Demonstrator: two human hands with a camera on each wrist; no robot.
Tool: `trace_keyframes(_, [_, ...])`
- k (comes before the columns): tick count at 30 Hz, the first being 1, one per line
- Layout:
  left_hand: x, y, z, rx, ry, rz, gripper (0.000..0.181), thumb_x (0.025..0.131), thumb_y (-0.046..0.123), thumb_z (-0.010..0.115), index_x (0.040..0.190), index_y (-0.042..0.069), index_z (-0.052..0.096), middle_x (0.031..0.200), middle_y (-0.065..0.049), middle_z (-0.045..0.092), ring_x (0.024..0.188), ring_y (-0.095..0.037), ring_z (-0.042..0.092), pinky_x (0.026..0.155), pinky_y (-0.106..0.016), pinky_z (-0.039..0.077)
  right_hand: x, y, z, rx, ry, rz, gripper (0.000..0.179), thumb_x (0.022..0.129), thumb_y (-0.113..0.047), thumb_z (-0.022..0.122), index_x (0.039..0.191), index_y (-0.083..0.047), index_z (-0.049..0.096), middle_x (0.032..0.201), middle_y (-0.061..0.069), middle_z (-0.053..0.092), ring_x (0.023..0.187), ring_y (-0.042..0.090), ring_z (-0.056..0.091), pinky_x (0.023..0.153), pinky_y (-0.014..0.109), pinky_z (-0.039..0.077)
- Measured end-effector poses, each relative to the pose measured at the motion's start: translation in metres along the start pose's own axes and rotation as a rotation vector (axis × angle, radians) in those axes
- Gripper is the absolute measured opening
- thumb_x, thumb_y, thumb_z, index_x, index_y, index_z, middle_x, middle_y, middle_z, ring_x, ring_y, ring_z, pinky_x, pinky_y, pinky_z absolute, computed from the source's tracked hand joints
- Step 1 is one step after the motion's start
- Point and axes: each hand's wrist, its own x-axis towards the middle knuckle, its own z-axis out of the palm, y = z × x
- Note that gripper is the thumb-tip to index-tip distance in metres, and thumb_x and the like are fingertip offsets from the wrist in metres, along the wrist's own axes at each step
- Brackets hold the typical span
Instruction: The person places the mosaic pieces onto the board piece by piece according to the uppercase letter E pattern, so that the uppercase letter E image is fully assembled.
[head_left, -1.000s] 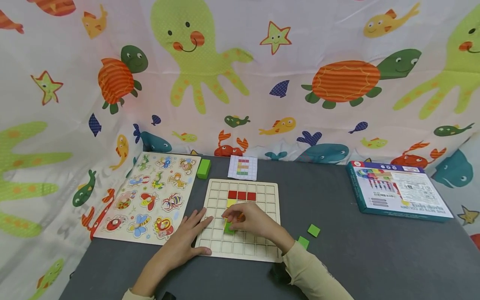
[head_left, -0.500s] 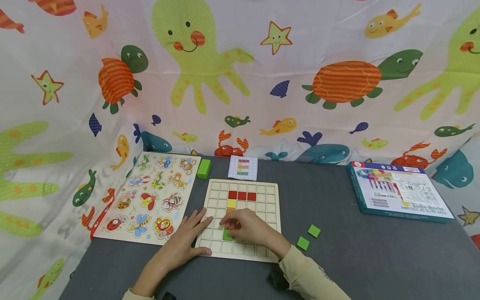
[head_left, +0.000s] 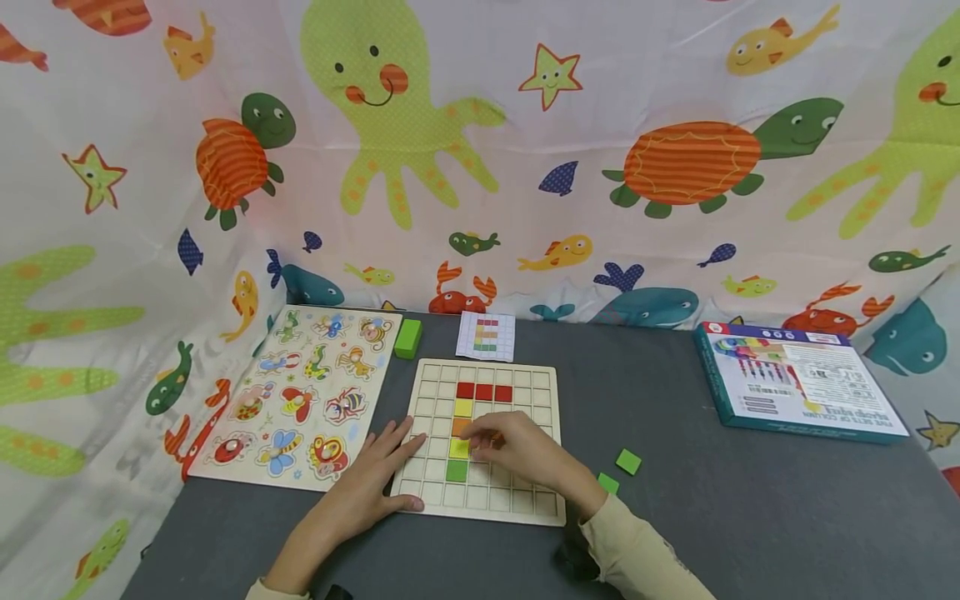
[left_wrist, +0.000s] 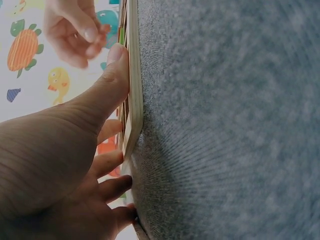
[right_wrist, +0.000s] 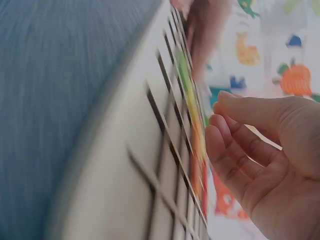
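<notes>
My left hand rests with spread fingers on the left edge of a wooden grid board, thumb at its near left corner. In the left wrist view the thumb lies along the board's edge. Over the middle of the board hovers my right hand, fingers loosely bent. Nothing shows between thumb and fingertips in the right wrist view, where the hand is above the grid. A green square tile sits in a cell below a yellow tile. Further up are an orange tile, another yellow tile and red tiles.
Two loose green tiles lie right of the board, one partly behind the right wrist. Behind the board are a pattern card and a green block. An insect peg puzzle lies left, a flat box far right.
My right hand has let go of the green tile, which now lies in its cell. The hand has drawn back to the right, uncovering the yellow tile above it. The left hand stays put.
</notes>
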Motion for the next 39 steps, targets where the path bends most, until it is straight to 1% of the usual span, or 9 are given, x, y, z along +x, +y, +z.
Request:
trace_keyframes(4, [-0.001, 0.0, 0.001, -0.007, -0.005, -0.006, 0.089, 0.075, 0.045, 0.079, 0.15, 0.013, 0.043, 0.161, -0.013, 0.021, 0.147, -0.039, 0.015, 0.117, -0.06, 0.012, -0.019, 0.012, -0.027, -0.009, 0.06, 0.032, 0.022, 0.089, -0.004, 0.071, 0.111, -0.003, 0.072, 0.095, 0.003, 0.07, 0.082, 0.01, 0.06, 0.072, 0.027, 0.055])
trace_keyframes(7, [-0.001, 0.0, 0.001, -0.013, -0.007, -0.004, 0.088, 0.076, 0.044, 0.079, 0.15, 0.013, 0.042, 0.161, -0.013, 0.021, 0.148, -0.039, 0.015, 0.118, -0.059, 0.011, -0.037, 0.025, -0.046, -0.027, 0.115, 0.086, 0.024, 0.089, -0.004, 0.07, 0.113, -0.004, 0.071, 0.094, 0.001, 0.069, 0.082, 0.01, 0.061, 0.071, 0.029, 0.056])
trace_keyframes(13, [0.0, 0.002, -0.001, -0.011, -0.012, -0.01, 0.088, 0.076, 0.042, 0.08, 0.15, 0.013, 0.042, 0.161, -0.012, 0.021, 0.148, -0.038, 0.015, 0.118, -0.059, 0.011, -0.078, 0.054, -0.077, -0.112, 0.219, 0.185, 0.026, 0.088, -0.002, 0.072, 0.114, -0.004, 0.07, 0.094, 0.002, 0.068, 0.083, 0.013, 0.063, 0.073, 0.032, 0.057])
trace_keyframes(17, [0.001, 0.002, -0.002, -0.002, -0.02, -0.012, 0.089, 0.076, 0.044, 0.079, 0.15, 0.014, 0.042, 0.162, -0.012, 0.021, 0.148, -0.037, 0.015, 0.118, -0.059, 0.011, -0.104, 0.066, -0.091, -0.181, 0.239, 0.25, 0.027, 0.085, -0.003, 0.074, 0.112, -0.005, 0.07, 0.093, 0.001, 0.068, 0.08, 0.01, 0.061, 0.069, 0.028, 0.056])
trace_keyframes(21, [0.0, 0.001, -0.001, -0.001, -0.018, -0.016, 0.089, 0.075, 0.044, 0.08, 0.15, 0.014, 0.042, 0.161, -0.011, 0.021, 0.148, -0.037, 0.015, 0.118, -0.059, 0.012, -0.122, 0.071, -0.1, -0.208, 0.236, 0.275, 0.03, 0.083, -0.005, 0.077, 0.112, -0.004, 0.07, 0.093, 0.001, 0.068, 0.081, 0.013, 0.062, 0.067, 0.028, 0.056])
trace_keyframes(25, [0.0, 0.001, -0.001, -0.008, -0.014, -0.015, 0.089, 0.075, 0.044, 0.08, 0.15, 0.014, 0.042, 0.161, -0.012, 0.021, 0.148, -0.038, 0.015, 0.118, -0.059, 0.011, -0.132, 0.074, -0.102, -0.201, 0.204, 0.28, 0.036, 0.081, -0.012, 0.08, 0.114, -0.003, 0.069, 0.097, 0.001, 0.069, 0.086, 0.018, 0.064, 0.069, 0.028, 0.056])
trace_keyframes(31, [0.0, 0.002, -0.001, -0.012, -0.012, -0.012, 0.089, 0.076, 0.043, 0.08, 0.15, 0.013, 0.042, 0.161, -0.014, 0.022, 0.147, -0.039, 0.016, 0.117, -0.06, 0.012, -0.135, 0.078, -0.099, -0.135, 0.144, 0.266, 0.036, 0.081, -0.012, 0.08, 0.114, -0.003, 0.068, 0.092, 0.0, 0.065, 0.081, 0.011, 0.062, 0.068, 0.026, 0.056])
trace_keyframes(35, [-0.001, 0.001, -0.001, -0.015, -0.015, -0.014, 0.088, 0.075, 0.043, 0.08, 0.15, 0.013, 0.043, 0.161, -0.013, 0.022, 0.147, -0.039, 0.016, 0.117, -0.06, 0.012, -0.133, 0.076, -0.099, -0.125, 0.147, 0.256, 0.033, 0.081, -0.007, 0.079, 0.112, -0.003, 0.069, 0.088, -0.001, 0.063, 0.076, 0.006, 0.059, 0.065, 0.025, 0.055])
trace_keyframes(39, [0.0, 0.001, 0.0, -0.019, -0.017, -0.011, 0.089, 0.075, 0.044, 0.079, 0.15, 0.013, 0.042, 0.161, -0.012, 0.022, 0.148, -0.038, 0.015, 0.117, -0.06, 0.011, -0.127, 0.071, -0.101, -0.124, 0.162, 0.259, 0.029, 0.084, -0.003, 0.076, 0.112, -0.003, 0.069, 0.085, -0.002, 0.063, 0.074, 0.007, 0.059, 0.064, 0.024, 0.053])
